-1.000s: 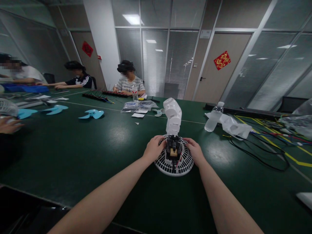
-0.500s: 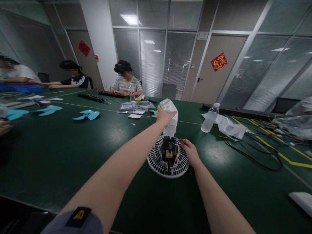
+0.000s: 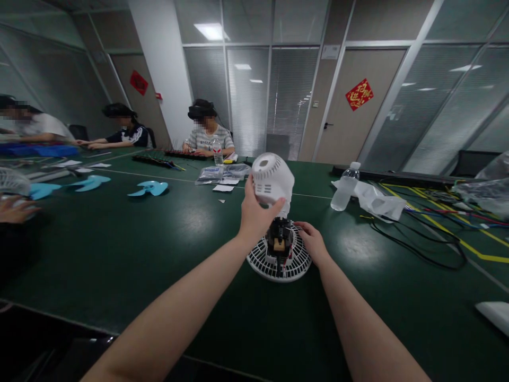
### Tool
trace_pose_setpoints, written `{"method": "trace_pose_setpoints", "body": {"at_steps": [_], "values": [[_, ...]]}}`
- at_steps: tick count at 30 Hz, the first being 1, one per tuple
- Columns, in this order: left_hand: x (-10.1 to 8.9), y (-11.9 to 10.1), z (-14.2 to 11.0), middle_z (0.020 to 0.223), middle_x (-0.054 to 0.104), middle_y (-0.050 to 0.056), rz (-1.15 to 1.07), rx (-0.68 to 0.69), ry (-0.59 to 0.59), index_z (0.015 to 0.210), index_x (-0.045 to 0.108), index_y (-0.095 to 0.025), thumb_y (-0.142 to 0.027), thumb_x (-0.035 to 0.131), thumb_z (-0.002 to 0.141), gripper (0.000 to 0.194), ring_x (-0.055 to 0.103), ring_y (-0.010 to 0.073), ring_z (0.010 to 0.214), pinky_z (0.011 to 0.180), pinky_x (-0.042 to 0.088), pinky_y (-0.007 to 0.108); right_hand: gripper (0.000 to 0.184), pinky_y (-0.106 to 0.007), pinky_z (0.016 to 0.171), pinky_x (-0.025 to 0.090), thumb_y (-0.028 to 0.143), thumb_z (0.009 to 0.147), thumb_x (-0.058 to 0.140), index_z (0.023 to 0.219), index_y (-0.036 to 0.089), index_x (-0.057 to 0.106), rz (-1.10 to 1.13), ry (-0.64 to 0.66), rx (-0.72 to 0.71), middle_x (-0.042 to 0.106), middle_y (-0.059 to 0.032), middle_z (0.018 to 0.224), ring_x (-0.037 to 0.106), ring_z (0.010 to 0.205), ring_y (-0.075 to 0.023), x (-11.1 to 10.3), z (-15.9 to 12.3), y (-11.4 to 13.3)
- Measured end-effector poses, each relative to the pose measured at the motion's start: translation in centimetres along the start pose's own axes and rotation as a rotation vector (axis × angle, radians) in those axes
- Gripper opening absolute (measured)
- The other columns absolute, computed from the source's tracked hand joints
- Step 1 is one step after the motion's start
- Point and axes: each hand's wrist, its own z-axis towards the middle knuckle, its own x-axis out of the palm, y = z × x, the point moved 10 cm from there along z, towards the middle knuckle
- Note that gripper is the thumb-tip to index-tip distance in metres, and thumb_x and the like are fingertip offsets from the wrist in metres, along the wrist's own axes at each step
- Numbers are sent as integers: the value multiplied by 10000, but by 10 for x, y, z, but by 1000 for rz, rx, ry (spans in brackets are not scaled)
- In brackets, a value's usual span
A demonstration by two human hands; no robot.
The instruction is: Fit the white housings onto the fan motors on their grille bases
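My left hand grips a white fan motor cover with vent slots, its thumb on the near right side. The cover is held tilted above and behind the black fan motor. This motor stands on a round white fan grille lying on the table, with red wires at its right side. At the grille's right rim is my right hand, its fingers curled over the edge. The tips of those fingers are partly hidden.
Blue fan blades lie on the left of the green table. A water bottle, white plastic wrap and black cables are on the right. A co-worker's hand is at the far left; other people sit beyond.
My left hand has turned the motor cover, so its vented rounded end now faces me more, and brought it nearer. My right hand stays at the grille's rim.
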Motion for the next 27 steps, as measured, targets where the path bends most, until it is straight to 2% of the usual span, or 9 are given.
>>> {"method": "trace_pose_setpoints", "body": {"at_steps": [4,7,10,13,16,20,22,24,27], "values": [[-8,2,-65,1510,495,105,84,-26,108,1564,144,-302,-423,780,761,1031,536,295,1350,1114,479,448,345,-400,874,530,280,691,531,952,235,751,-25,-53,-18,769,-17,901,695,899,-242,-3,-2,0],[-3,14,-89,1509,498,130,201,-74,190,1573,161,-274,-460,798,734,1069,523,347,1359,1121,461,501,330,-400,897,524,269,694,525,930,241,754,-61,-94,-36,773,-20,917,689,926,-246,-5,-5,1],[5,23,-97,1504,505,147,305,-79,256,1590,120,-264,-464,814,728,1125,543,367,1335,1104,469,519,324,-421,934,514,279,706,527,934,236,753,-97,-127,-62,774,-32,956,683,963,-259,-8,-8,6],[13,23,-100,1532,477,150,399,-25,298,1601,41,-268,-431,821,740,1173,548,357,1336,1092,482,505,324,-476,1002,483,280,701,546,950,221,744,-116,-174,-109,763,-61,1026,664,1041,-292,-15,-12,18],[19,23,-103,1565,433,157,465,12,354,1603,-2,-255,-429,800,770,1168,540,363,1344,1082,488,516,312,-524,1069,435,264,713,550,960,208,733,-109,-231,-188,741,-95,1104,634,1126,-318,-23,-18,38],[21,31,-100,1520,485,182,469,-16,402,1603,-10,-227,-482,787,772,1180,571,386,1301,1052,498,545,277,-522,1093,429,276,804,537,1008,220,715,-67,-265,-295,719,-91,1160,630,1153,-297,-30,-27,70],[21,36,-96,1514,489,188,459,-17,410,1603,-2,-217,-493,793,761,1191,564,392,1305,1061,484,552,252,-528,1055,469,306,862,557,1053,232,703,29,-205,-383,721,-90,1141,654,1116,-292,-26,-33,90],[23,39,-93,1531,465,191,446,-7,418,1604,-4,-214,-492,797,754,1201,536,393,1334,1080,465,553,280,-520,1023,503,370,915,569,1151,259,670,117,-71,-422,714,-82,1159,675,1095,-283,-15,-37,107],[24,42,-91,1566,415,185,413,11,445,1604,-26,-228,-487,789,759,1202,490,393,1374,1095,444,561,513,-543,1092,454,459,916,615,1396,310,513,90,119,-469,625,-91,1370,590,1278,-310,3,-45,126]]}}
